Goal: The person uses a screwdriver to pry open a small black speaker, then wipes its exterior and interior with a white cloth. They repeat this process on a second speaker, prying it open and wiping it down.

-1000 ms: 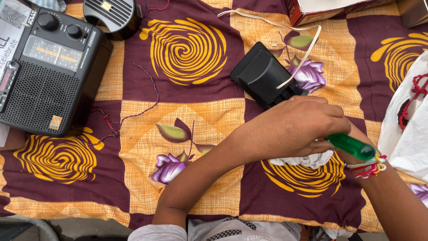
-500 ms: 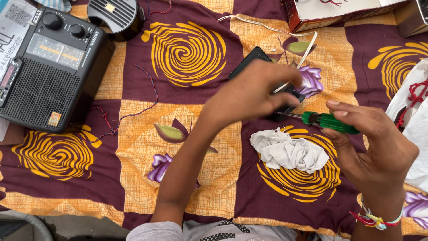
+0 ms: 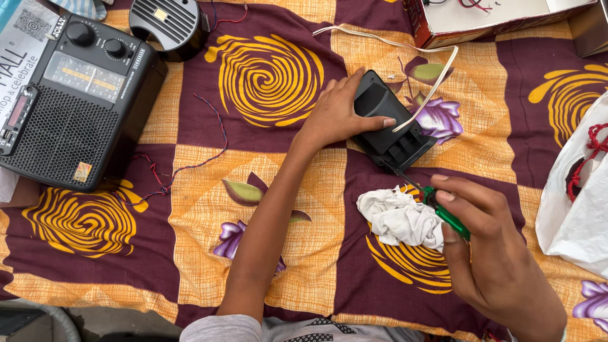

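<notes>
Crumpled rag [image 3: 399, 218] beside black casing [image 3: 389, 123]

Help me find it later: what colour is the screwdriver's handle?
Green, in the head view: screwdriver.

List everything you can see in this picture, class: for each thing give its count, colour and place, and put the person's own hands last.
radio: 1, black, far left on the cloth
round speaker part: 1, black, top left
thin twisted wire: 1, red and blue, beside the radio
small plastic casing: 1, black, centre
flat cable: 1, cream, across the casing
crumpled rag: 1, white, below the casing
screwdriver: 1, green handle, tip at the casing
cardboard box: 1, red and white, top right
plastic bag: 1, white, right edge
patterned cloth: 1, maroon and yellow, underneath
left hand: on the casing
right hand: fingers around the screwdriver
</notes>
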